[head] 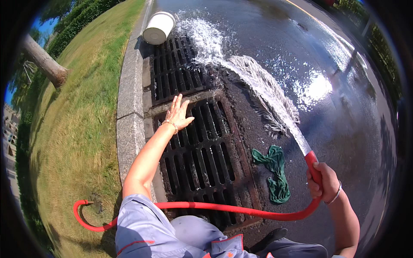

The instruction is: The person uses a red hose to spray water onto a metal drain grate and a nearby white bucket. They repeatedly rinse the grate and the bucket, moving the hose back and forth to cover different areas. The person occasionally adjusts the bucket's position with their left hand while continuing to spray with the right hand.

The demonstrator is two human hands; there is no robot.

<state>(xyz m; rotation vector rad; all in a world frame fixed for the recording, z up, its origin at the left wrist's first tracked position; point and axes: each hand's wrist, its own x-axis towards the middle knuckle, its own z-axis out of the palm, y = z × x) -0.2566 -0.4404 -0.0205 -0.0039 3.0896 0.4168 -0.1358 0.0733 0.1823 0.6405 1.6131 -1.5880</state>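
My right hand (pixel 326 183) grips a red hose (pixel 238 209) near its end, and a strong stream of water (pixel 267 93) shoots out over the wet pavement. Partly behind the stream lies a grey-white string mop head (pixel 255 69). My left hand (pixel 179 113), a beaded bracelet at its wrist, is spread with nothing in it above the black drain grate (pixel 196 154); whether it touches the metal I cannot tell. A crumpled green cloth (pixel 277 180) lies on the asphalt between the grate and my right hand. The hose curves below my left arm onto the grass.
A white bucket (pixel 159 27) lies on its side by the curb, beside a second grate (pixel 176 67). The stone curb (pixel 130 96) divides the wet road (pixel 348 135) from the grass (pixel 80 129). A tree trunk (pixel 46 63) rises at the left.
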